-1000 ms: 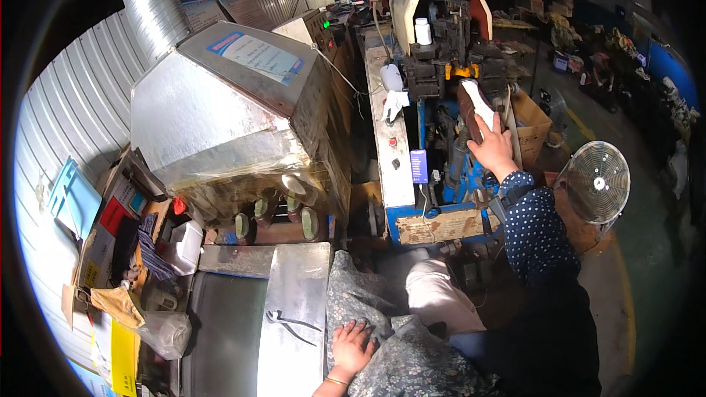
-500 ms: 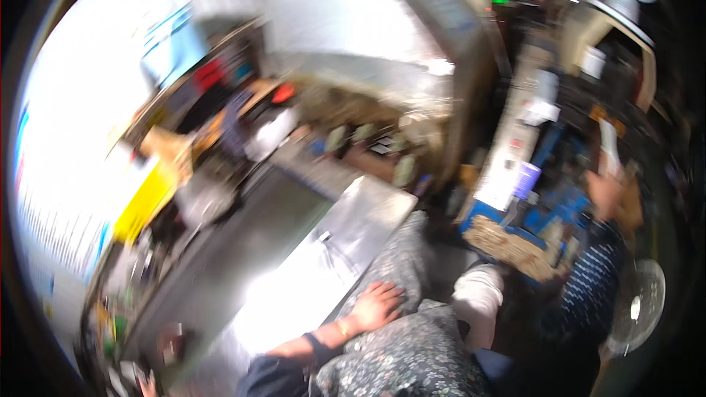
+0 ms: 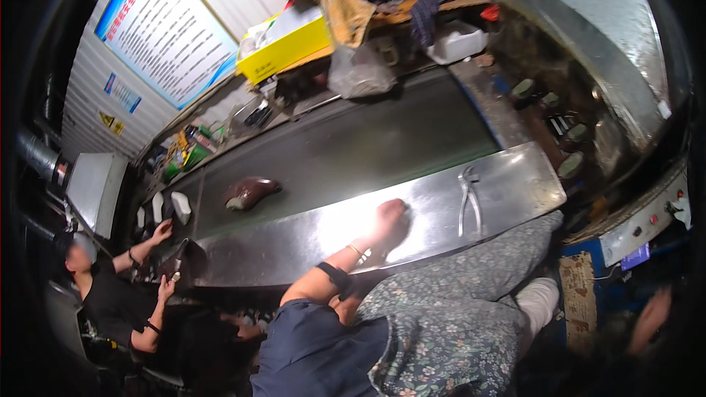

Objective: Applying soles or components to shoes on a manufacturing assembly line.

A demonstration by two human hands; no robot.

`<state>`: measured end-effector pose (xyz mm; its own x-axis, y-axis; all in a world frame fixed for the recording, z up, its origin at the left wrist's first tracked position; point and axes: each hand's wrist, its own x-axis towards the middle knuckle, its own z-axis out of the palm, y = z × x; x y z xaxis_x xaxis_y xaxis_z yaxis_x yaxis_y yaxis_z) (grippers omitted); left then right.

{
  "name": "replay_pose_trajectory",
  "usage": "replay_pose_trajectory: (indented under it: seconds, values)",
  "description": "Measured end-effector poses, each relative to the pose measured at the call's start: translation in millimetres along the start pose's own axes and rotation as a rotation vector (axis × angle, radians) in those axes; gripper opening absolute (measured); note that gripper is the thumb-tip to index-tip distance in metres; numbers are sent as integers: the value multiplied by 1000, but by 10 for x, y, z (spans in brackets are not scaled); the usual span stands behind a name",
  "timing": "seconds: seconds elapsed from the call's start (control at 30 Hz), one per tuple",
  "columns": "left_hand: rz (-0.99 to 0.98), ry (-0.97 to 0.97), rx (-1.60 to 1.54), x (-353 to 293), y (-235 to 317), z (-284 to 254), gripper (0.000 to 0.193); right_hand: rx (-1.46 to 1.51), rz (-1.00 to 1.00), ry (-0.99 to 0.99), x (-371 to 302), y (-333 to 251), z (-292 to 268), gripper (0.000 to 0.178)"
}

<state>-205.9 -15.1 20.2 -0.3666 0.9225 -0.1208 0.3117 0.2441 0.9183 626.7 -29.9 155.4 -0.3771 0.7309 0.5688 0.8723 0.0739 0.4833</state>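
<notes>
My left hand [image 3: 389, 218] is over the shiny metal ledge [image 3: 294, 239] along the near side of a dark conveyor belt [image 3: 338, 147]. Glare and blur hide its fingers. To its right a pair of metal pincers [image 3: 468, 206] lies on the ledge. A glossy brown shoe-shaped piece [image 3: 252, 192] rests on the belt, beyond and left of the hand. At the far right, low and in shadow, my right hand [image 3: 651, 317] is smeared by motion; whether it holds anything does not show. Floral cloth [image 3: 448, 323] covers my lap.
At the left a co-worker [image 3: 110, 290] holds a dark shoe-like piece [image 3: 180, 261], near several white forms [image 3: 176, 207]. Behind the belt stand a yellow box [image 3: 287, 48] and a plastic bag [image 3: 359, 73]. A machine with a control panel [image 3: 647, 222] stands at right.
My view has swung left, bringing the co-worker and the brown piece into clear sight. My left hand has left my lap for the ledge. My right hand has drawn back from the clutter at right.
</notes>
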Motion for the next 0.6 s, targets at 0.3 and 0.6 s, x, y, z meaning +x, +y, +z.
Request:
replay_pose_trajectory:
  seconds: [0.3,0.6]
  values:
    - [-112,134,1484,781,-1267,-2958,56,783,312,-466,-908,-3216,228,18]
    - [-448,-86,1622,925,-1184,-3668,53,744,453,-696,-664,-3399,50,25]
